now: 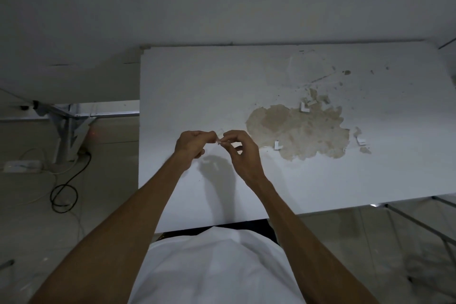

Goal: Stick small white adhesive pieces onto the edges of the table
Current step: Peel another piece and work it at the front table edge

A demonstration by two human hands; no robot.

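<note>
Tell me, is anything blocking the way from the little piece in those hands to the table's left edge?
Nothing visible does. Both hands, left hand and right hand, pinch the small piece above the table; the surface toward its left edge looks bare.

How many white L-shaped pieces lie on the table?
3 clear: white L-shaped piece near the right hand, another farther back, another far right. Others may be hidden.

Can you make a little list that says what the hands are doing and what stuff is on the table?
left hand: pinching a tiny piece
right hand: pinching the same tiny piece
table: white, with a big brown worn patch
loose white L-shaped pieces: one near the hands, one farther back, one at right
floor: black cable
</note>
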